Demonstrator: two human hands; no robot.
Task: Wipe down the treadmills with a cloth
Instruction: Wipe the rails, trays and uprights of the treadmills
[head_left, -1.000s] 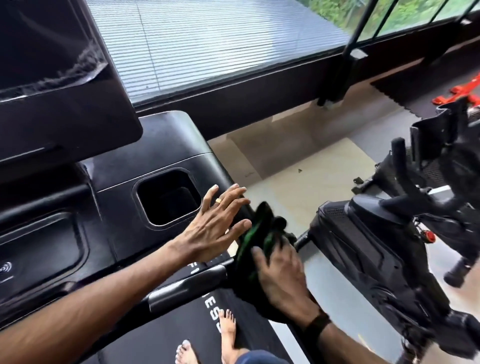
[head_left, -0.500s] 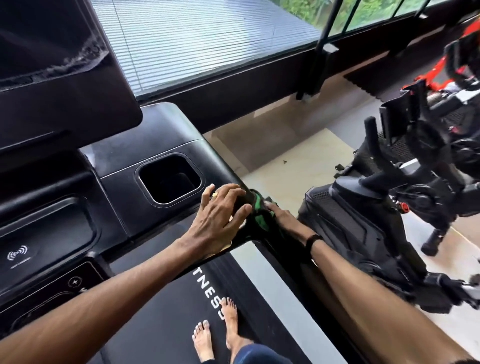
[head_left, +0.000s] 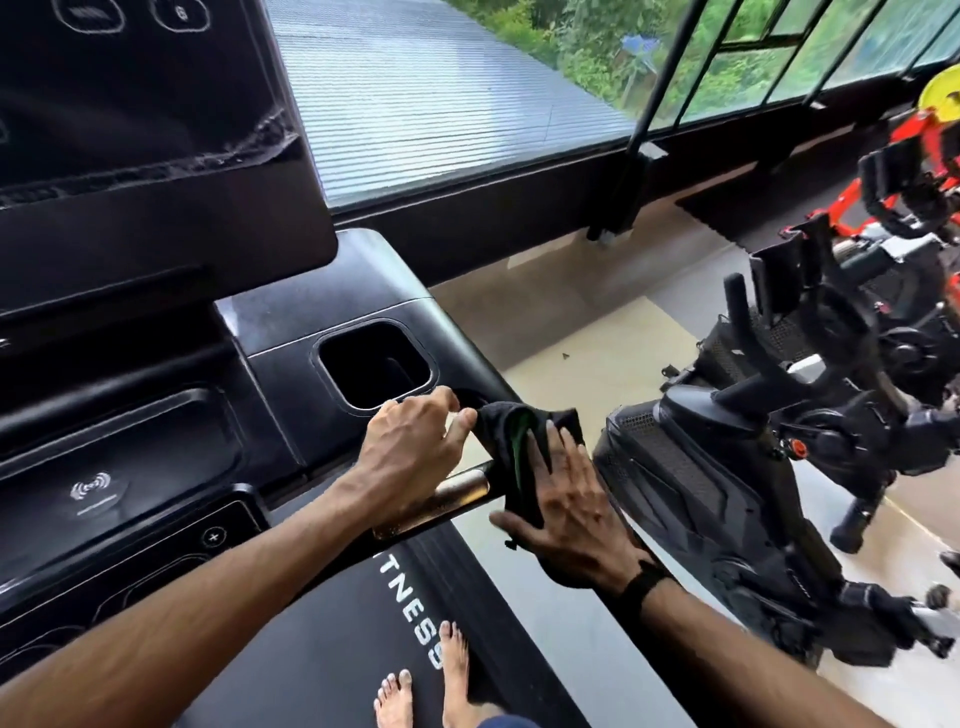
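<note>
Seen from the head camera, the person stands barefoot on the black belt (head_left: 332, 639) of a treadmill (head_left: 291, 332), both arms stretched forward to the right end of its console. Of the two hands, the right hand (head_left: 566, 512) lies with fingers spread and nearly straight, pressing a black cloth (head_left: 511, 441) with a green streak against the end of the side handrail (head_left: 457, 493), where a metallic grip section shows. The cloth is draped over the rail's end, bunched at the top and hanging down under the palm. A dark band (head_left: 641, 587) circles the right wrist. The left hand (head_left: 410, 447) sits just beside the cloth on the console's edge, below the square cup holder (head_left: 374, 364); its fingers are curled downward with the thumb touching the cloth's upper corner, though whether it actually pinches the fabric cannot be told. Further left are a tray recess with a wireless charging symbol (head_left: 92, 488) and the dark screen (head_left: 145, 135) above. On the right, a black exercise bike (head_left: 727, 499) stands on the floor (head_left: 597, 332), beneath a long window (head_left: 447, 93).
</note>
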